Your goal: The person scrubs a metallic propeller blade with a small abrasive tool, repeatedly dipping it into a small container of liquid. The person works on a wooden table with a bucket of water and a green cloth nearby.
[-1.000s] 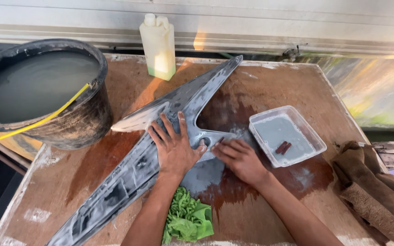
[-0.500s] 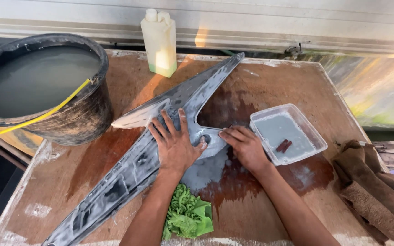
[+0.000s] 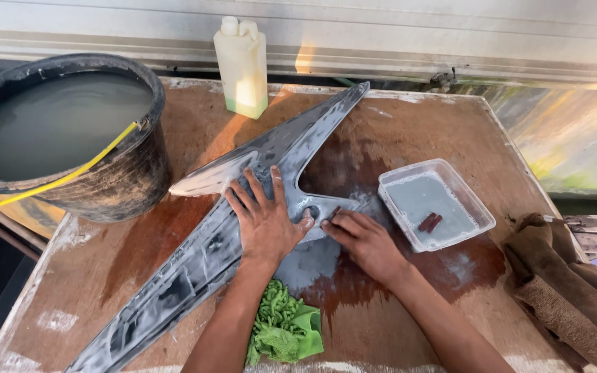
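We press our left hand [image 3: 265,222] flat, fingers spread, on the long grey plastic panel [image 3: 209,252], not gripping, just pinning it down where its two arms fork. The panel lies diagonally across the wet wooden desk [image 3: 409,124], one narrow tip up near the far edge, the wide end at the near left corner, covered in grey slurry. Our right hand [image 3: 364,242] sits just beside the left, fingers curled down on a small dark piece [image 3: 334,212] pressed against the panel's inner edge; mostly hidden under the fingertips, cannot tell what it is exactly. A clear plastic tray [image 3: 450,235] of cloudy grey water stands just right of that hand, with two small brown strips [image 3: 430,222] lying in it. Black bucket [image 3: 115,183] with a yellow handle, full of murky water, at the far left corner. Pale yellow plastic bottle [image 3: 242,65] upright at the far edge, near the panel's tip. Green cloth [image 3: 281,335] under our left forearm at the near edge. Brown towel [image 3: 564,290] bunched off the right side.
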